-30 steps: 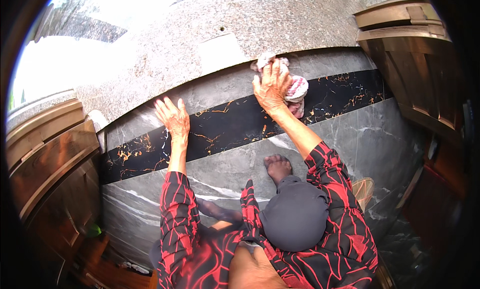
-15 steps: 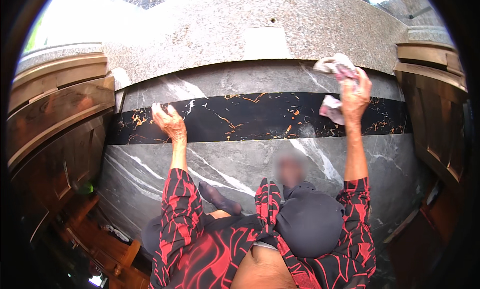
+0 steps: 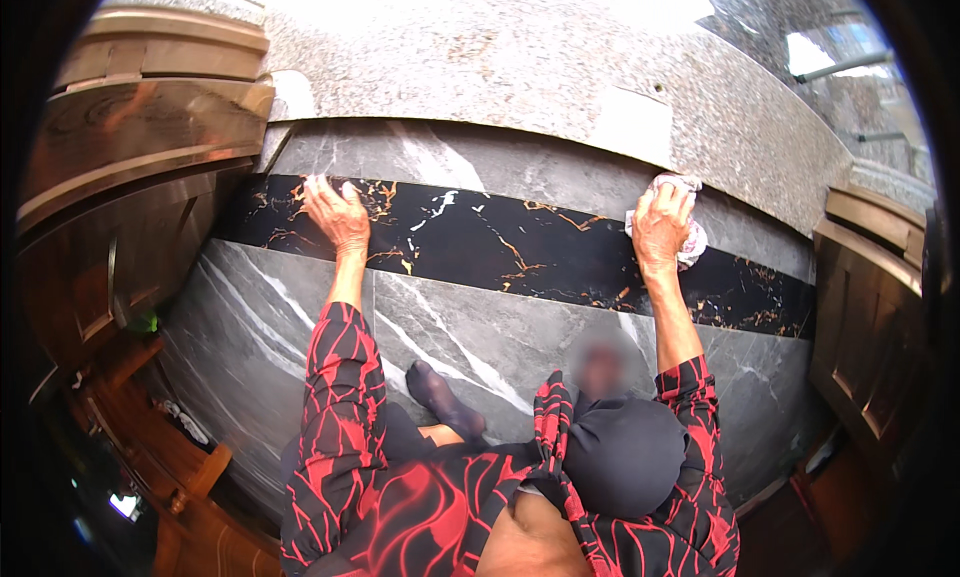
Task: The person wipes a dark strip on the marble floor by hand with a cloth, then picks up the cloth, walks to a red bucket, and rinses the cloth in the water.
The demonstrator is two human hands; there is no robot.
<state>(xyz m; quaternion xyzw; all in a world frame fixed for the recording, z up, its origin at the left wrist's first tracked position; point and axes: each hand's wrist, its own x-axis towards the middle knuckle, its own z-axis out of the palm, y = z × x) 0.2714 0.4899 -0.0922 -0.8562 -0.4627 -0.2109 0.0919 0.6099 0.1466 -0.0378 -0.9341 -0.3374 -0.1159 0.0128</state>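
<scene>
My left hand (image 3: 337, 217) rests on the black veined marble strip (image 3: 470, 237) with its fingers stretched out and nothing in them. Over to the right, my right hand (image 3: 662, 225) presses a crumpled white and pinkish cloth (image 3: 692, 247) against the floor. The cloth bulges out past the fingertips and along the side of the hand; the rest is hidden under the palm. It lies where the black strip meets the grey marble band beyond it.
A speckled granite step (image 3: 480, 77) with a pale rectangular patch (image 3: 633, 125) lies ahead. Wooden door panels stand at left (image 3: 150, 127) and right (image 3: 868, 317). Grey white-veined tiles (image 3: 290, 317) spread under my bent legs. Wooden furniture (image 3: 205, 477) is at lower left.
The view has turned, so the floor strip now slopes down to the right. My right hand has shifted left along the strip with the cloth bunched beneath it. My left hand stays flat on the strip.
</scene>
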